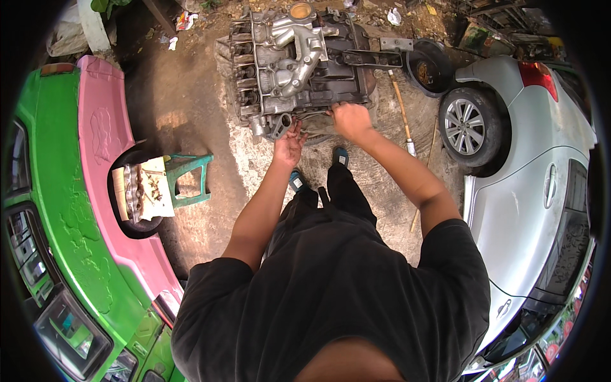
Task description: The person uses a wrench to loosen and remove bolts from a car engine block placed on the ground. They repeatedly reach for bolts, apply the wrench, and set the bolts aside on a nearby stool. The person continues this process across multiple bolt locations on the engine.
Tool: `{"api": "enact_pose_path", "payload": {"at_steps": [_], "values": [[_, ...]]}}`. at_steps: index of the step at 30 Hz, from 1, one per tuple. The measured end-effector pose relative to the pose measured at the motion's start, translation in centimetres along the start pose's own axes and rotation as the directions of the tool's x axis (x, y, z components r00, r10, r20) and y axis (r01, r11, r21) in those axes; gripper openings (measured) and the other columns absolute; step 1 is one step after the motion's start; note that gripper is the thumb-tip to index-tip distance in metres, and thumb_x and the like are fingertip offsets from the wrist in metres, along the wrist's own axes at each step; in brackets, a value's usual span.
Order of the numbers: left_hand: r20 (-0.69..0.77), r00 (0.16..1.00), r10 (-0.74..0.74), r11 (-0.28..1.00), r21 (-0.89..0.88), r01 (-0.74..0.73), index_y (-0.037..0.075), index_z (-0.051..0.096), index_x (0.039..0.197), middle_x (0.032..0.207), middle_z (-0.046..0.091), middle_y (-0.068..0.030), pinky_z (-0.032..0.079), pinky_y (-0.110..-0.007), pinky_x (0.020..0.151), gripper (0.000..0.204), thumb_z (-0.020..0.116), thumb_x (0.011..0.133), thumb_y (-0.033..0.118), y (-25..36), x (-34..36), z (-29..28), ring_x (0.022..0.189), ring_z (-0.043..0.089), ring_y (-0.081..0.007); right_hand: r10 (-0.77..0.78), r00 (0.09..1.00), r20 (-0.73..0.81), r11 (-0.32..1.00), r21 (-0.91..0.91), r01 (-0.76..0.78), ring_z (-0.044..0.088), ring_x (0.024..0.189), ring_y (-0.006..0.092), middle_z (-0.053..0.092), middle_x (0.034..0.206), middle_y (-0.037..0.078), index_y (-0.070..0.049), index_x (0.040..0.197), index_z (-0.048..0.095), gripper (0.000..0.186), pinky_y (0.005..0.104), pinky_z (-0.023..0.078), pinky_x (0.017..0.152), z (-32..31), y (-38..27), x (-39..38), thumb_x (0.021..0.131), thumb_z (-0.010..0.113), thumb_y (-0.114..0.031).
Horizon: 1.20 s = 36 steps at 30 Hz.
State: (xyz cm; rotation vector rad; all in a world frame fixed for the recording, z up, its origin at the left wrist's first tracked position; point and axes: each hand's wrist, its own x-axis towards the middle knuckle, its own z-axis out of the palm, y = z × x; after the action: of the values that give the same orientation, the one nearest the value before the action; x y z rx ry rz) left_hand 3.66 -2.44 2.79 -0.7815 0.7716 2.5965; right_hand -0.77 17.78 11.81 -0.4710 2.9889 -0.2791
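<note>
I see an engine block (pixel 299 60) on the dirt ground (pixel 184 108), far centre. My left hand (pixel 289 145) touches its near edge, fingers loosely spread; my right hand (pixel 350 120) curls closed on the rim. Green-and-pink car (pixel 83 191) left, silver car (pixel 528 178) right.

I am noting colours from the head view: the engine block (pixel 299 63) is showing dull grey metal with dark, greasy patches, and its intake manifold (pixel 299 44) is reading a paler silver. The car on the left (pixel 70 210) is showing bright green with a pink band along its side. The car on the right (pixel 528 210) is gleaming silver, its tail light (pixel 538 76) glowing red. The small stool (pixel 188 178) is looking teal green. The shirt (pixel 331 299) is appearing black, and the ground (pixel 191 108) is reading brown with a lighter grey patch.
</note>
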Motion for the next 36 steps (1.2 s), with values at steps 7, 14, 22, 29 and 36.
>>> {"api": "enact_pose_path", "payload": {"at_steps": [7, 14, 22, 29, 36], "values": [[0.065, 0.998, -0.003, 0.985, 0.17, -0.008, 0.009, 0.049, 0.129, 0.139, 0.048, -0.0016, 0.026, -0.05, 0.111, 0.052, 0.044, 0.078, 0.002, 1.3, -0.4, -1.6, 0.138, 0.032, -0.0203, 0.277, 0.927, 0.252, 0.93, 0.172, -0.325, 0.065, 0.085, 0.0396, 0.068, 0.09, 0.018, -0.008, 0.099, 0.063, 0.045, 0.0497, 0.051, 0.072, 8.1, 1.7, -1.8, 0.097, 0.04, -0.047], [-0.066, 0.994, 0.091, 0.926, 0.373, -0.06, 0.01, 0.024, 0.148, 0.151, 0.034, -0.0087, 0.034, -0.043, 0.105, 0.072, 0.041, 0.08, 0.002, 6.3, -5.1, -8.4, 0.138, 0.033, -0.0253, 0.402, 0.856, 0.326, 0.493, 0.71, -0.502, 0.058, 0.105, 0.0395, 0.063, 0.107, 0.024, -0.006, 0.122, 0.057, 0.056, 0.0469, 0.046, 0.087, 22.1, -1.6, -1.8, 0.097, 0.04, -0.053], [-0.341, 0.917, 0.206, 0.914, 0.401, -0.056, 0.014, 0.025, 0.149, 0.152, 0.033, -0.0088, 0.026, -0.048, 0.112, 0.078, 0.044, 0.074, 0.007, 9.2, -14.9, -15.8, 0.14, 0.029, -0.0283, 0.269, 0.788, 0.554, -0.318, 0.823, -0.47, 0.052, 0.057, 0.0166, 0.06, 0.085, 0.007, -0.007, 0.122, 0.054, 0.047, 0.0318, 0.039, 0.051, 29.2, -10.9, -0.4, 0.099, 0.044, -0.046], [-0.353, 0.9, 0.256, 0.912, 0.396, -0.104, 0.013, 0.025, 0.149, 0.149, 0.037, -0.0104, 0.025, -0.05, 0.111, 0.078, 0.046, 0.073, 0.01, 9.8, -16.9, -17.3, 0.138, 0.032, -0.0277, 0.093, 0.89, 0.446, -0.779, 0.589, -0.214, 0.052, 0.062, 0.0158, 0.06, 0.087, 0.006, -0.012, 0.104, 0.05, 0.037, 0.0307, 0.039, 0.056, 24.6, -21.3, 0.8, 0.103, 0.029, -0.042], [-0.193, 0.951, 0.241, 0.881, 0.455, -0.131, 0.011, 0.034, 0.145, 0.143, 0.045, -0.0097, 0.035, -0.043, 0.105, 0.067, 0.046, 0.079, 0.011, 10.0, -14.1, -15.0, 0.129, 0.043, -0.0247, 0.348, 0.9, 0.261, 0.054, 0.953, -0.297, 0.057, 0.07, 0.0154, 0.059, 0.076, 0.008, -0.002, 0.11, 0.056, 0.021, 0.0331, 0.045, 0.066, 18.1, -10.7, -6.9, 0.101, 0.045, -0.018]]}}
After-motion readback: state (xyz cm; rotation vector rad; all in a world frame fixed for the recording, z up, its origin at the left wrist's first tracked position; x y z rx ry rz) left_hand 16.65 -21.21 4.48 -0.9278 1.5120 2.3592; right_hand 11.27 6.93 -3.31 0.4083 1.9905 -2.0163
